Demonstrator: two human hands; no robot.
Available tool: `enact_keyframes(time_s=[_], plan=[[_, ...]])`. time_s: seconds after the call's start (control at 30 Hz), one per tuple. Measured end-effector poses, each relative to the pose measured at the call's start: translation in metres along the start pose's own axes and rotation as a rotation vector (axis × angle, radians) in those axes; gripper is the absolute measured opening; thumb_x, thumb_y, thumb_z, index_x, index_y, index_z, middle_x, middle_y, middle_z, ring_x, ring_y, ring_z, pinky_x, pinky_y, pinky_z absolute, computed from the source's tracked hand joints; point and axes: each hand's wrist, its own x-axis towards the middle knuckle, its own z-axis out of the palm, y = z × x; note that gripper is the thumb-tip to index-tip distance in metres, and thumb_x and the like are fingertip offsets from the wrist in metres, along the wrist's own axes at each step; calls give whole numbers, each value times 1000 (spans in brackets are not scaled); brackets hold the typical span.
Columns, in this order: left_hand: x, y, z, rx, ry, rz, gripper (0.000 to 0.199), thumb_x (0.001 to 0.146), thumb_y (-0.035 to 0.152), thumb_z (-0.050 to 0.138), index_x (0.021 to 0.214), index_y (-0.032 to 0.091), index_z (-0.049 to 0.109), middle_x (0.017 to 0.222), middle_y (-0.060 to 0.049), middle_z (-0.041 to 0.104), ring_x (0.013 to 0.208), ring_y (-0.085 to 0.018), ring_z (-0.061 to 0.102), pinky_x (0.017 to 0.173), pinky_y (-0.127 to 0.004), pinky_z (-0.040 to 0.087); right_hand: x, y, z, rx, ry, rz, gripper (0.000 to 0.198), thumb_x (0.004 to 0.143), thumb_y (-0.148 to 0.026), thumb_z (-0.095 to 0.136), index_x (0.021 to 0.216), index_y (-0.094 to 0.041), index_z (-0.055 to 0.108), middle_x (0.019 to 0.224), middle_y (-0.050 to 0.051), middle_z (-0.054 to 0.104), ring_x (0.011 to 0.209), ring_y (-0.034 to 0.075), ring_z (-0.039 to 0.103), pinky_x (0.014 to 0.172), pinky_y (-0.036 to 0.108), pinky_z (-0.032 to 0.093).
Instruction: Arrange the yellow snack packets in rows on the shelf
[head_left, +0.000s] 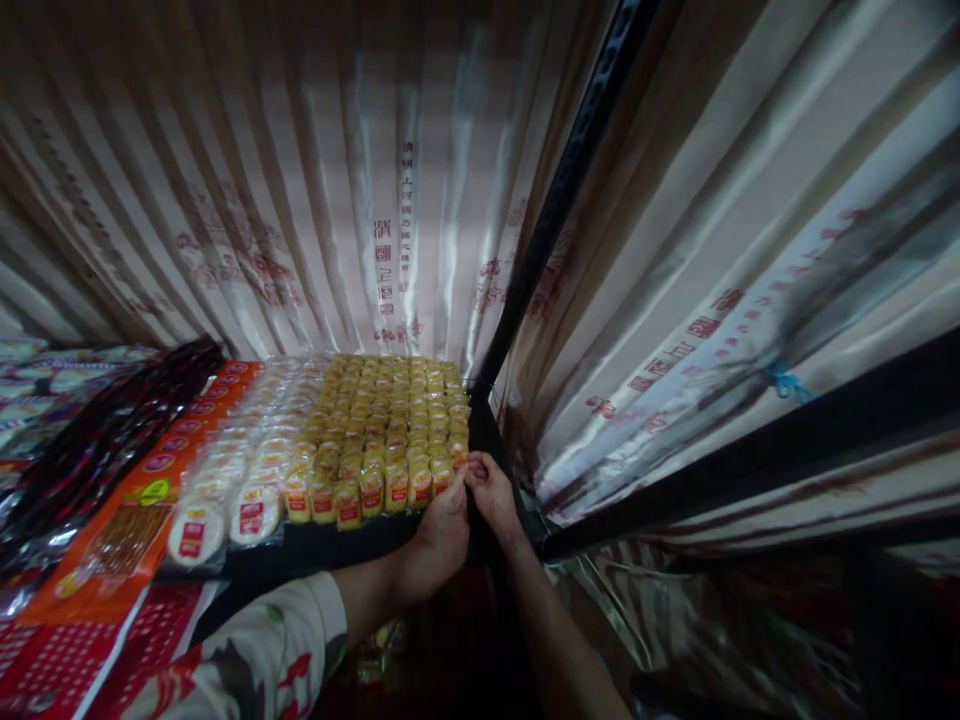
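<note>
The yellow wrapped cakes [373,487] stand in close rows on the black shelf [337,547], beside white round packs [196,532]; those rows look largely laid out, though the front edge is uneven and what is left cannot be told. The left hand [442,540] and right hand [491,497] meet at the front right corner, fingertips drawn together by the last cakes; whether either grip has a cake pinched, I cannot tell. Red labels on the cakes are too small to read. Large red characters and a small column seeming to read 清明上河圖 mark the curtain [442,120].
</note>
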Motion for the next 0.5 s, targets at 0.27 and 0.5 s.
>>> enact_keyframes(time_s=[0.27, 0.5], plan=[[1, -16, 11, -55, -12, 98, 68, 73, 2, 39, 138, 24, 34, 141, 4, 37, 136, -19, 21, 117, -39, 16, 6, -12, -5, -149, 138, 10, 53, 82, -52, 39, 119, -16, 54, 127, 11, 53, 120, 22, 46, 106, 38, 30], [6, -32, 22, -185, 126, 434, 64, 81, 11, 30, 143, 20, 17, 146, 0, 29, 136, -24, 20, 116, -46, 15, 17, -29, 33, 447, 7, 124, 73, 82, -67, 30, 141, -23, 27, 146, 0, 31, 135, 18, 26, 112, 35, 20]])
